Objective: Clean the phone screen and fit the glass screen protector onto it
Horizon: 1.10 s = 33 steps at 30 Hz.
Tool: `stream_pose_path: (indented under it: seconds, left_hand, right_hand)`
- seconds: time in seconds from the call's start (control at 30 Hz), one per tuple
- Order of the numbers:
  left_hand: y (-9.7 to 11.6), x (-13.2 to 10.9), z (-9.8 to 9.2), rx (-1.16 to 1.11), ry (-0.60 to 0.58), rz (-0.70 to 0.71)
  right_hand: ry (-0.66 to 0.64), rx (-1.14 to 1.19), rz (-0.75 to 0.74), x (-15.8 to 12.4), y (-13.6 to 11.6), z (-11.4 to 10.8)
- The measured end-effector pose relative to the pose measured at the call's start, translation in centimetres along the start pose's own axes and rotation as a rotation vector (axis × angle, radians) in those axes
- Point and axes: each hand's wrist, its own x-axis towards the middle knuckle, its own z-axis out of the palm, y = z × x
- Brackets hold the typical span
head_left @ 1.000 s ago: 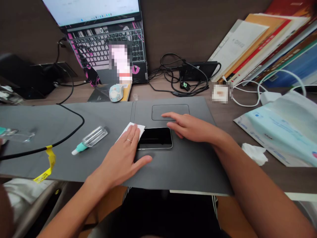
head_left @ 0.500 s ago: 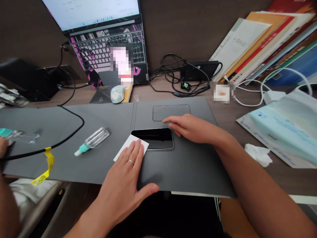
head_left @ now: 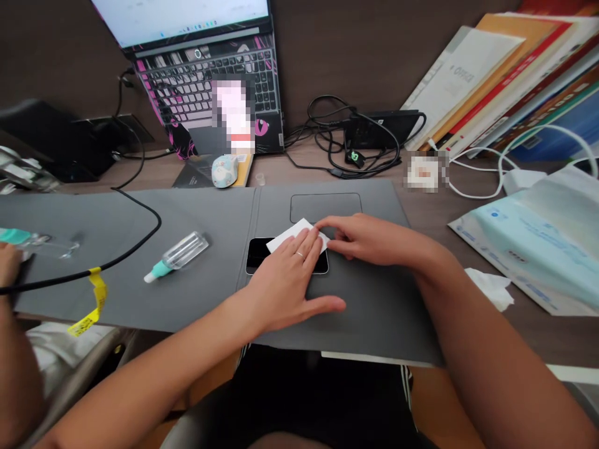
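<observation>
A phone with a black screen lies flat on the grey desk mat. My left hand, with a ring on one finger, presses a folded white wipe against its right part. Those fingers are flat and the thumb sticks out. From the right, my right hand rests by the phone's right end, index finger stretched to the wipe's edge, other fingers loosely bent; nothing shows in it. Just behind the phone lies a clear, dark-edged rectangle, like a screen protector. Left of it lies a clear spray bottle with a teal neck.
Behind the grey mat stand a laptop, a mouse and tangled cables. Books, a blue-white packet and a crumpled tissue are at right. Another person's hand and a black cable are at left.
My left hand has slid the wipe to the right and away from me, from the phone's left end to its right part. My right hand has barely shifted.
</observation>
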Motion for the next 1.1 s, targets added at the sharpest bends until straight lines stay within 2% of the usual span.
stream_pose_path:
  seconds: [0.1,0.3,0.4,0.5,0.67,0.83,0.97,1.1]
  left_hand:
    - [0.3,-0.6,0.4,-0.014,0.023,-0.003]
    - [0.7,-6.0,1.2,0.045,0.052,0.001]
    - [0.6,-7.5,1.4,0.088,0.081,-0.001]
    - [0.2,-6.9,1.4,0.094,0.083,-0.012]
    - [-0.6,-2.8,1.0,0.022,0.056,-0.053]
    - [0.4,0.1,0.5,-0.025,0.037,-0.069]
    - [2.2,-0.2,0.8,-0.002,0.031,-0.084]
    - [2.9,-2.0,1.2,-0.004,0.015,-0.037]
  right_hand:
    - [-0.011,0.007,0.024,-0.1,0.1,-0.1]
    - [-0.002,-0.07,0.047,0.0,-0.3,0.1]
    - [0.018,-0.099,0.025,-0.1,-0.4,0.1]
    - [-0.016,-0.098,0.002,-0.3,-0.3,0.0]
    - [-0.067,-0.043,-0.004,-0.4,-0.2,-0.3]
    - [-0.017,-0.025,0.006,-0.3,-0.1,-0.2]
    - [-0.016,0.021,0.045,-0.2,-0.1,-0.1]
    - [-0.019,0.026,0.071,-0.1,-0.1,-0.1]
